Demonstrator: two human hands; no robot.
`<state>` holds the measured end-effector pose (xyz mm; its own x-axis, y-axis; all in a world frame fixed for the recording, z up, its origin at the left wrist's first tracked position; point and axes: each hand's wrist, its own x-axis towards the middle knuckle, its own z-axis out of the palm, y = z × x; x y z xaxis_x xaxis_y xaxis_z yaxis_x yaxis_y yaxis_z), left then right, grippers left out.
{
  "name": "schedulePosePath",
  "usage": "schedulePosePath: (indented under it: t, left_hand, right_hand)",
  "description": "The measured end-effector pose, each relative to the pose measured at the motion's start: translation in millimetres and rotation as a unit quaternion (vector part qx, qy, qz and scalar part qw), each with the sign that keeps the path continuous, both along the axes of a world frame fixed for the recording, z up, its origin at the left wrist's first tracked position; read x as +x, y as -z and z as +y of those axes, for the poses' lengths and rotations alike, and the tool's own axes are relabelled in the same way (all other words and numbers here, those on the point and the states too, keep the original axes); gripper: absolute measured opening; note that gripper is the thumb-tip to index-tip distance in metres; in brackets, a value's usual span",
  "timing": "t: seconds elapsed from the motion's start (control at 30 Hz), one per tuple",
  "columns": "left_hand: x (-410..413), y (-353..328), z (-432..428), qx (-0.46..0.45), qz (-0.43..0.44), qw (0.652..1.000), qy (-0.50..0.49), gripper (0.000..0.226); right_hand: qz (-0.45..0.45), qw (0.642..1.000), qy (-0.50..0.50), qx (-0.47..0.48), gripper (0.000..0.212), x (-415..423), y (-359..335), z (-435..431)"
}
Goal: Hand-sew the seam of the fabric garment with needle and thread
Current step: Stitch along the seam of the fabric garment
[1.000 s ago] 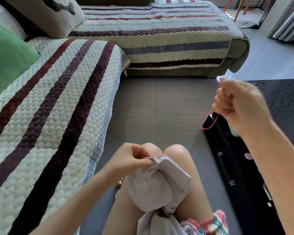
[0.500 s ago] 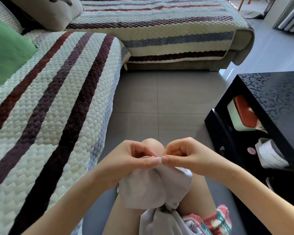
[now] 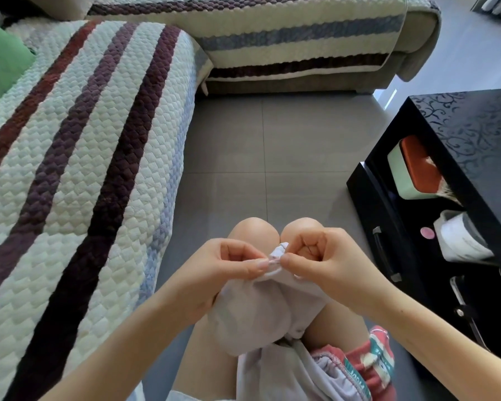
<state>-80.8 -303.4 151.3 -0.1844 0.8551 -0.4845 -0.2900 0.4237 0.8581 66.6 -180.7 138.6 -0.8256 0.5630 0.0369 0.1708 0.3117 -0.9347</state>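
Fabric garment [image 3: 255, 314], pale lilac, drapes over the person's bare knees, with its bunched seam edge raised between both hands. Left hand [image 3: 232, 264] pinches that edge between thumb and forefinger, the other fingers curled. Right hand [image 3: 327, 261] pinches the same edge just beside it, so the fingertips of the two hands nearly touch. A striped quilted sofa [image 3: 84, 146] lies to the left, a black table [image 3: 475, 125] to the right, grey tiled floor [image 3: 287, 157] between.

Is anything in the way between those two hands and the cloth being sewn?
Nothing visible does. The left hand and the right hand both pinch the pale garment at its bunched seam edge, just above the knees, with their fingertips almost meeting.
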Motion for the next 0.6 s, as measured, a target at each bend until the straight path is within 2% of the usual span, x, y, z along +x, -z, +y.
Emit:
schedulePosePath:
  t: [0.07, 0.17, 0.27, 0.47, 0.53, 0.6]
  left_hand:
    - [-3, 2, 1, 0.001, -0.014, 1.0, 0.028, 0.009]
    - [-6, 3, 1, 0.017, 0.019, 0.998, 0.056, 0.01]
    - [-8, 5, 3, 0.025, 0.013, 0.997, 0.066, 0.011]
    - [-11, 9, 10, 0.01, 0.018, 0.997, 0.071, 0.007]
    - [-13, 9, 15, -0.007, 0.028, 0.998, 0.061, 0.004]
    - [-13, 8, 23, -0.021, 0.019, 0.999, 0.038, 0.008]
  right_hand:
    - [-0.001, 1.0, -0.023, 0.011, 0.027, 1, -2, 3]
    - [-0.005, 0.997, -0.075, 0.001, 0.032, 5, -4, 10]
    - [-0.04, 0.997, -0.056, -0.04, 0.019, 8, -3, 20]
    - [-0.01, 0.99, 0.063, 0.129, 0.008, -22, -13, 72]
    - [-0.038, 0.977, 0.095, 0.188, 0.011, -44, -14, 100]
    - [-0.084, 0.972, 0.097, 0.198, 0.016, -68, -14, 121]
